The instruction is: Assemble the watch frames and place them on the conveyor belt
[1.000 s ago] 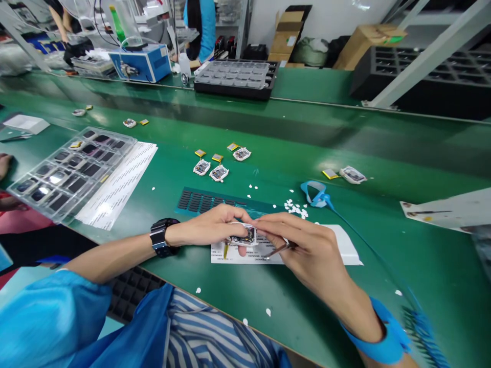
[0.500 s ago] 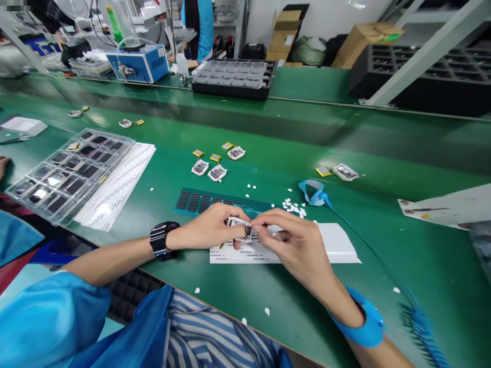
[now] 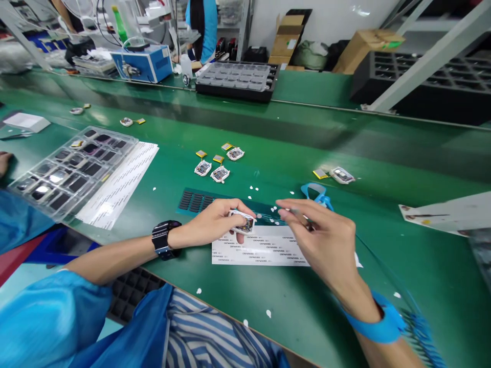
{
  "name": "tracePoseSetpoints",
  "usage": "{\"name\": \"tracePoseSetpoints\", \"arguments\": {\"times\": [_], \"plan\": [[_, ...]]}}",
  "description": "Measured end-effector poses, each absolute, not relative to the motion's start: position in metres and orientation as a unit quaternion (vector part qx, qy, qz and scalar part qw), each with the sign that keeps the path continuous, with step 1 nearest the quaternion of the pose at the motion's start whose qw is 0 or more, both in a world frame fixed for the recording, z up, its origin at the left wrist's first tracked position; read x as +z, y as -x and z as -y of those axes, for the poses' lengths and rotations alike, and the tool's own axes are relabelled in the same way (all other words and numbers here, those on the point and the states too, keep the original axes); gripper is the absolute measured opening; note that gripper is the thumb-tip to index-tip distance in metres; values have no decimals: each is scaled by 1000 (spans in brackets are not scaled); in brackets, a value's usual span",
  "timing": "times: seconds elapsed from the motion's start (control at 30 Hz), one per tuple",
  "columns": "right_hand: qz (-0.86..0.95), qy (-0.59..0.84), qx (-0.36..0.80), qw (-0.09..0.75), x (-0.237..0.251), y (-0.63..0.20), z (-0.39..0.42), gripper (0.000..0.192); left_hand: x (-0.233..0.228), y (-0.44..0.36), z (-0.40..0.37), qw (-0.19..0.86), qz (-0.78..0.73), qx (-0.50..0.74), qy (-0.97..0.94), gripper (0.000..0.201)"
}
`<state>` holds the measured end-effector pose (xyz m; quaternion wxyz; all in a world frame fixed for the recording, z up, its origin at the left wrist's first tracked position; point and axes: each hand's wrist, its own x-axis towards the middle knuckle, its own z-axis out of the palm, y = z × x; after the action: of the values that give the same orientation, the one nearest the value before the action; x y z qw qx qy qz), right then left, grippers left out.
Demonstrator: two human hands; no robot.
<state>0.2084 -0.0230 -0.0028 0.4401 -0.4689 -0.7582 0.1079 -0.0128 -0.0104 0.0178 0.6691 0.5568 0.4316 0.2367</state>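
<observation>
My left hand [image 3: 215,222] is closed around a white watch case [image 3: 247,224] with its electronics showing, thumb laid over it. To the right and apart from it, my right hand [image 3: 326,237] has thumb and index finger pinched together. Something thin and dark [image 3: 305,219] shows inside its curled fingers, too small to name. Below both hands lies a white printed sheet [image 3: 257,250]. Behind them are a teal sheet of black strips [image 3: 197,199] and several small white stickers [image 3: 273,209].
More opened watch cases [image 3: 220,174] with yellow-edged batteries lie farther back. A clear compartment tray [image 3: 72,171] and printed strips [image 3: 118,184] are on the left. A blue wrist-strap band [image 3: 316,191] with its cord lies to the right. Another person's hand [image 3: 4,162] is at the left edge.
My right hand has moved right and slightly up, away from the watch case, uncovering more of the printed sheet. My left hand keeps its hold, with the case turned slightly.
</observation>
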Motion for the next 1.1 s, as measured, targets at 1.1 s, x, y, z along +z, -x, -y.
{"name": "tracePoseSetpoints", "arguments": {"times": [1.1], "plan": [[851, 378, -22, 365, 0, -188, 45, 30, 24, 16, 21, 603, -391, 183, -671, 17]]}}
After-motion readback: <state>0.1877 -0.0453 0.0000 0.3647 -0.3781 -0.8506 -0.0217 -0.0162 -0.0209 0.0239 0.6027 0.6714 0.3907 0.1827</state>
